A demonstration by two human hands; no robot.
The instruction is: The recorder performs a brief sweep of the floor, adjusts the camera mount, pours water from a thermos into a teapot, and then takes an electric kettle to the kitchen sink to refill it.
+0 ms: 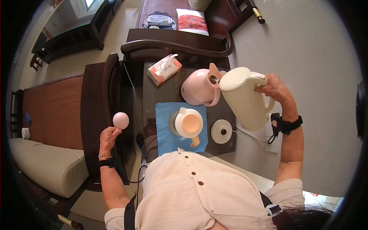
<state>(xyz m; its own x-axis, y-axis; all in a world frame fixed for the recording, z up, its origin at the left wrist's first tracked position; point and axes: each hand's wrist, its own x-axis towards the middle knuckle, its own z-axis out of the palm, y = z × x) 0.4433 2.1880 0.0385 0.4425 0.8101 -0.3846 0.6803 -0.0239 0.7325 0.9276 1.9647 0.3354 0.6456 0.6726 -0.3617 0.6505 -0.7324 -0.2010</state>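
My right hand (273,87) grips the handle of a cream electric kettle (244,99), tilted with its spout at the mouth of a pink thermos jug (197,87). Water seems to run from the spout into the jug, whose opening faces up. Out to the left, my left hand (110,136) pinches a round pink stopper (120,120). A glass pitcher with a white and peach lid (191,123) stands on a blue cloth (164,146). To its right lies the round kettle base (221,131).
A tissue pack (164,70) lies at the table's far left. The kettle base's white cord (250,134) runs to a wall socket (271,143). Dark wooden armrests (178,49) border the table ahead and at left. A backpack (159,20) and a cushion (192,21) lie on the far seat.
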